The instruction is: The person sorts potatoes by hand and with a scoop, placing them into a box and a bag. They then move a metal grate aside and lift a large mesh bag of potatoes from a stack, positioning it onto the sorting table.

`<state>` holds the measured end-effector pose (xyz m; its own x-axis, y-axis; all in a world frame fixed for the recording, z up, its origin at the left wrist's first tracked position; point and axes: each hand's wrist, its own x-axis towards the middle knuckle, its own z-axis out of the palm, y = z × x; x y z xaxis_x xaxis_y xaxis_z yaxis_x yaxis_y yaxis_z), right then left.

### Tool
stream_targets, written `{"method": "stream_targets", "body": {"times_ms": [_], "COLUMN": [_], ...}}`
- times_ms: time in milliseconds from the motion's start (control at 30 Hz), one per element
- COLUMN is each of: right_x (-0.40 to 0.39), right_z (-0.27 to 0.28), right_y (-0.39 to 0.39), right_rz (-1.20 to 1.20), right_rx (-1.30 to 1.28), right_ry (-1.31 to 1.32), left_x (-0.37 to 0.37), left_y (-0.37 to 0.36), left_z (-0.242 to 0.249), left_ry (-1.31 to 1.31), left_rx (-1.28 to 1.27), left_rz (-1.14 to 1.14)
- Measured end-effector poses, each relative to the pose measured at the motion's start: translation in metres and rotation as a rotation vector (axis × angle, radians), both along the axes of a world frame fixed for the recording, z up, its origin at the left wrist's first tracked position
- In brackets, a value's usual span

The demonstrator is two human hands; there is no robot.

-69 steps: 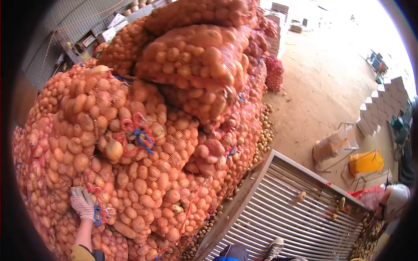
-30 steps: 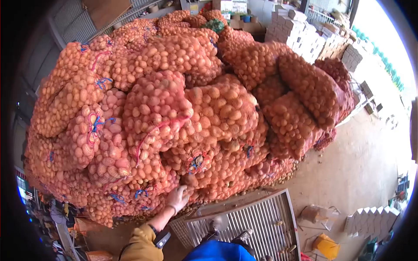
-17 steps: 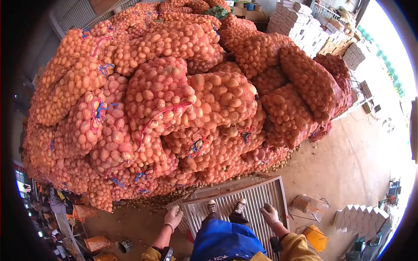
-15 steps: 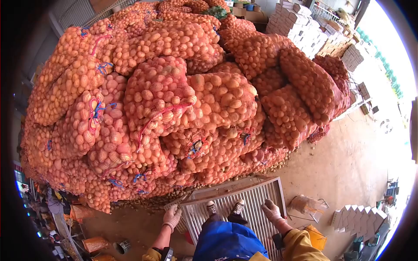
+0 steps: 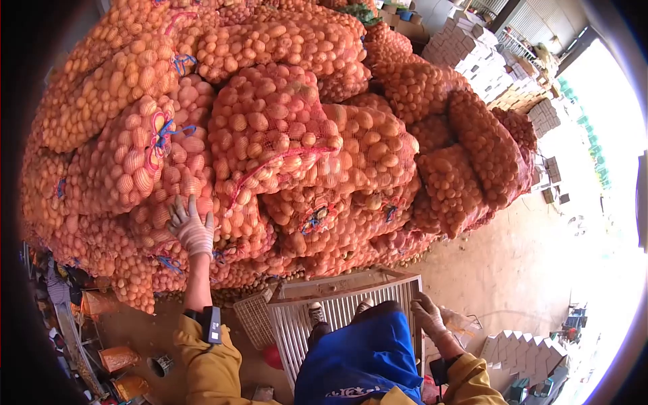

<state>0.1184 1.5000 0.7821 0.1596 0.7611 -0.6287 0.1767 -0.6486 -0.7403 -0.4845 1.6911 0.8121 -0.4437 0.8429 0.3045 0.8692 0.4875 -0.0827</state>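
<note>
My left hand (image 5: 192,227), in a pale glove, is stretched forward with its fingers spread against a red mesh sack of potatoes (image 5: 185,177) on the left of the pile. My right hand (image 5: 430,317), also gloved, is at the right side of the slatted metal platform (image 5: 291,331), its fingers curled over the side rail (image 5: 416,289). My feet stand on the slats, partly hidden by my blue apron (image 5: 364,347). Close to the left hand lies another sack with a blue tie (image 5: 162,135). A red-edged sack (image 5: 270,121) rests right of it.
Several more potato sacks (image 5: 472,142) are stacked high ahead. A plastic crate (image 5: 255,317) stands left of the platform. White boxes (image 5: 523,354) are at right, more boxes (image 5: 466,54) at the back. Orange containers (image 5: 119,358) and a bucket (image 5: 160,366) sit at lower left.
My left hand has left the platform's left side and reached forward and left onto a sack. My right hand stays by the right rail. The view has shifted, and the pile looks closer.
</note>
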Motion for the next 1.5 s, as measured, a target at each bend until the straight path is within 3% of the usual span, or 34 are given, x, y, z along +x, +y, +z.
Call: {"method": "stream_targets", "body": {"times_ms": [67, 133, 167, 267, 333, 400, 500, 600, 700, 800, 867, 900, 933, 1067, 1133, 1233, 1300, 1400, 1500], "right_x": [0.003, 0.024, 0.036, 0.035, 0.05, 0.059, 0.05, 0.002, -0.053, -0.113, -0.149, -0.134, -0.157, -0.22, -0.237, -0.26, -0.292, -0.345, -0.403], "right_z": [0.024, 0.034, 0.051, 0.143, 0.171, 0.188, 0.202, 0.214, 0.206, 0.177, 0.131, 0.044, 0.048, 0.092, 0.111, 0.142, 0.178, 0.203, 0.204], "right_y": [0.014, 0.033, 0.049, 0.115, 0.158, 0.201, 0.262, 0.323, 0.397, 0.464, 0.493, 0.529, 0.53, 0.536, 0.57, 0.632, 0.673, 0.744, 0.827], "right_rz": [-0.1, -0.082, -0.074, -0.14, -0.023, 0.093, 0.183, 0.323, 0.473, 0.679, 0.776, 0.812, 1.086, 1.214, 1.272, 1.362, 1.457, 1.558, 1.494], "right_rx": [0.102, 0.23, 0.283, 0.4, 0.499, 0.581, 0.634, 0.59, 0.537, 0.535, 0.479, 0.396, 0.393, 0.292, 0.274, 0.301, 0.456, 0.64, 0.786], "right_ry": [0.078, 0.014, -0.011, -0.042, -0.11, -0.218, -0.268, -0.365, -0.22, -0.256, -0.171, 0.172, -0.171, -0.296, -0.396, -0.656, -0.731, -0.77, -0.887], "left_x": [-0.021, -0.02, -0.02, -0.021, -0.029, -0.039, -0.056, -0.069, -0.086, -0.098, -0.1, -0.101, -0.111, -0.153, -0.169, -0.181, -0.183, -0.199, -0.195], "left_y": [0.003, -0.002, -0.003, 0.001, 0.013, 0.025, 0.044, 0.064, 0.075, 0.076, 0.079, 0.087, 0.096, 0.134, 0.155, 0.168, 0.18, 0.182, 0.185], "left_z": [-0.003, 0.011, 0.012, 0.021, 0.029, 0.037, 0.039, 0.069, 0.064, 0.065, 0.084, 0.1, 0.111, 0.146, 0.148, 0.145, 0.147, 0.141, 0.146], "left_ry": [-0.033, -0.326, -0.332, -0.334, -0.466, -0.468, -0.101, -0.096, -0.094, -0.138, 0.202, 0.245, 0.251, 0.134, -0.166, -0.124, -0.036, -0.101, -0.075], "left_rx": [-0.072, -0.189, -0.201, -0.186, -0.133, -0.094, 0.201, 0.272, 0.373, 0.378, 0.214, 0.249, 0.251, 0.265, 0.139, 0.171, 0.203, 0.283, 0.324], "left_rz": [0.05, 0.035, 0.036, 0.033, 0.048, 0.061, 0.052, 0.149, 0.101, 0.051, -0.045, -0.057, -0.039, 0.141, 0.361, 0.38, 0.391, 0.352, 0.327]}}
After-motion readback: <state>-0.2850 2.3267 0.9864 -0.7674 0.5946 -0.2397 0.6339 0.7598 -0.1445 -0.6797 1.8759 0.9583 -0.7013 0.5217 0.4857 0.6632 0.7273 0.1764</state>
